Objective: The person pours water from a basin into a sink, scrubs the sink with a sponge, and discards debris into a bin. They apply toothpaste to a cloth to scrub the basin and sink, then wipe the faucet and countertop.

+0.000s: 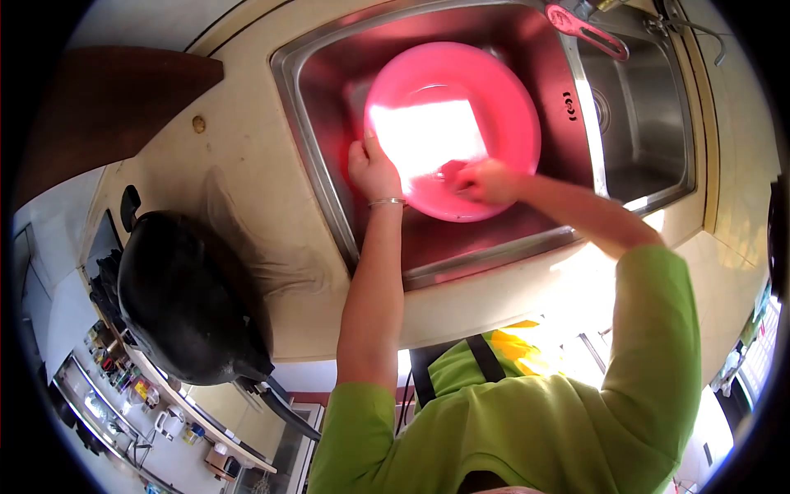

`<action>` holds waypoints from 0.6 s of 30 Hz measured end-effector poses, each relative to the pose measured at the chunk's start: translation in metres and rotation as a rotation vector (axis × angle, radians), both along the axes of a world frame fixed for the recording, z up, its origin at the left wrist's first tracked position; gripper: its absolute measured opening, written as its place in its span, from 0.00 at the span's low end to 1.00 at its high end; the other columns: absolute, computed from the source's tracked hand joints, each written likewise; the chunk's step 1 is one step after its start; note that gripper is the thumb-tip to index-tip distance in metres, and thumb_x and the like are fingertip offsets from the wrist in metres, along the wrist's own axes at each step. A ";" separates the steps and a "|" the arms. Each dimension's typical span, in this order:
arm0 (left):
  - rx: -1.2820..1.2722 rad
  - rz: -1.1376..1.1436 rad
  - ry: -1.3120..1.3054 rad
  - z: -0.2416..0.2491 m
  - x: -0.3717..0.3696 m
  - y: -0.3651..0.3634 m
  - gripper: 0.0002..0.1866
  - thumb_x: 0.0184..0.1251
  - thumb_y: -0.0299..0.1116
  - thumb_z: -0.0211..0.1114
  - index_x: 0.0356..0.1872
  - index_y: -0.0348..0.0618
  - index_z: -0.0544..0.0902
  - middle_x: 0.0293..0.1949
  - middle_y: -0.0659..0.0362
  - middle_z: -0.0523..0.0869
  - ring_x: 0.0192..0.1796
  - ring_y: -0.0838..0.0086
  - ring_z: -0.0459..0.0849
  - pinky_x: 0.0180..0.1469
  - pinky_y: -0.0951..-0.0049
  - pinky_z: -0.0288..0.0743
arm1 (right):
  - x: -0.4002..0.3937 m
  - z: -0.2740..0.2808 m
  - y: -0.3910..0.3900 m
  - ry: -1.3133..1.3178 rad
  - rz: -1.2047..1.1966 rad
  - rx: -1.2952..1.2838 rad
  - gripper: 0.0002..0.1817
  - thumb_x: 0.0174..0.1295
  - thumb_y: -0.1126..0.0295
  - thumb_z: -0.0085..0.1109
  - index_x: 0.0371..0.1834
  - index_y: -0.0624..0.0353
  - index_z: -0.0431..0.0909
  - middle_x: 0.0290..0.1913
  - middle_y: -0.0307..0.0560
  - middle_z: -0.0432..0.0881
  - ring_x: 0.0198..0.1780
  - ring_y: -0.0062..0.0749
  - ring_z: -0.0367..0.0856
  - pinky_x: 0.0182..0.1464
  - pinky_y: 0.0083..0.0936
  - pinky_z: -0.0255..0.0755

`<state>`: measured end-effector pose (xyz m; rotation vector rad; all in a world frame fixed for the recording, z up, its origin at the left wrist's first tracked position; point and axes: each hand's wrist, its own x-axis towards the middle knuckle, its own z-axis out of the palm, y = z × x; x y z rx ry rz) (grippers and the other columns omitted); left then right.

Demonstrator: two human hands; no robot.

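Note:
A round pink plastic basin [514, 107] sits in the larger bowl of the steel sink, with a patch of glaring light across its inside. My left hand [375, 171], a thin bracelet at its wrist, grips the near left rim of the basin. Over the lower right part of the basin is my right hand [491, 182], slightly blurred, its fingers curled together. Something small and dark reddish shows at those fingertips, too smeared and overexposed to name. Glare hides what lies in the middle of the basin.
The steel sink [309, 148] has a smaller bowl [650, 123] on the right. A pink slotted piece [588, 33] by the tap reaches over the divider. A black wok-like pan [177, 300] stands on the counter [247, 156] at left, its handle past the counter edge.

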<state>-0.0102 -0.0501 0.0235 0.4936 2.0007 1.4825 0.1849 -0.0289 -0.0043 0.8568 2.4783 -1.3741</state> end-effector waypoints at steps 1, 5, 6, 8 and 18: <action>-0.073 -0.078 0.073 0.004 0.000 0.000 0.17 0.61 0.38 0.51 0.19 0.34 0.69 0.17 0.56 0.73 0.22 0.77 0.67 0.27 0.72 0.65 | 0.020 -0.003 0.015 -0.218 0.180 0.177 0.10 0.48 0.65 0.50 0.35 0.47 0.75 0.37 0.44 0.76 0.39 0.34 0.75 0.39 0.28 0.69; -0.012 -0.130 0.201 0.005 0.001 0.003 0.16 0.59 0.37 0.54 0.18 0.35 0.69 0.16 0.57 0.72 0.21 0.78 0.67 0.26 0.75 0.64 | 0.010 -0.024 0.106 -0.460 0.066 0.385 0.13 0.45 0.61 0.51 0.30 0.57 0.72 0.27 0.45 0.75 0.28 0.41 0.75 0.30 0.29 0.71; -0.039 -0.149 0.233 0.001 -0.004 0.003 0.16 0.57 0.37 0.55 0.18 0.35 0.69 0.16 0.58 0.71 0.21 0.78 0.66 0.26 0.75 0.64 | 0.013 -0.047 0.111 -0.231 0.110 0.698 0.10 0.47 0.64 0.48 0.31 0.56 0.71 0.31 0.46 0.73 0.31 0.40 0.74 0.32 0.30 0.70; -0.027 -0.106 0.232 0.002 -0.004 0.005 0.16 0.57 0.37 0.56 0.18 0.35 0.69 0.16 0.59 0.71 0.21 0.79 0.66 0.26 0.75 0.64 | 0.017 -0.066 0.091 -0.113 0.174 0.933 0.09 0.47 0.68 0.46 0.31 0.55 0.71 0.39 0.47 0.70 0.38 0.38 0.71 0.35 0.29 0.70; -0.057 -0.029 0.252 0.004 -0.008 0.001 0.17 0.55 0.37 0.58 0.16 0.34 0.69 0.14 0.59 0.70 0.20 0.78 0.65 0.25 0.74 0.64 | -0.072 0.036 -0.037 0.262 -0.752 -0.594 0.14 0.48 0.72 0.56 0.41 0.56 0.74 0.43 0.47 0.75 0.43 0.35 0.74 0.47 0.23 0.66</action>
